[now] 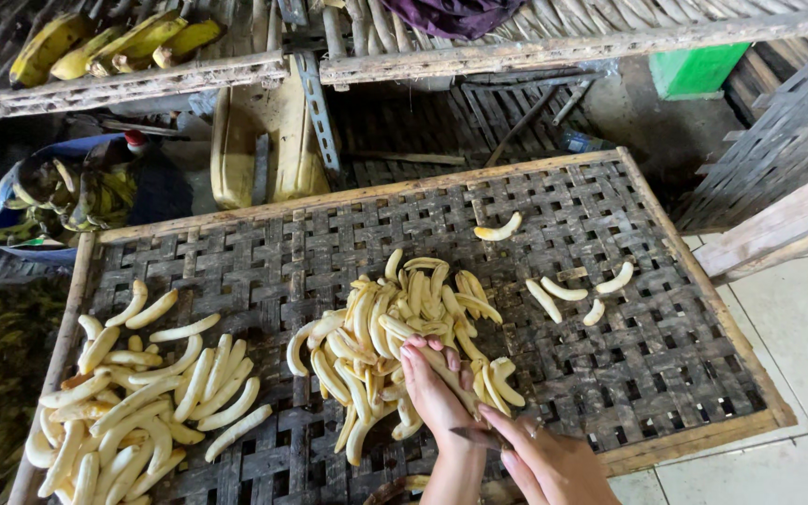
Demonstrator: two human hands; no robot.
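Hands, two: left hand (434, 388) on banana (441, 367), right hand (554, 460) on knife (475, 435).

Rustic banana-drying workshop, woven bamboo tray (610, 201), peeled bananas (395, 327)

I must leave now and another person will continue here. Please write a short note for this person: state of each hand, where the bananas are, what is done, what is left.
Left hand: holds one peeled banana at the near edge of the middle heap.
Right hand: grips a small knife, blade pointing at that banana.
On the woven tray: middle heap of sliced bananas; a pile of whole peeled bananas at the left; five loose pieces toward the right.
Done: the middle heap looks already cut.
Left: the banana in hand and the whole left pile appear uncut.
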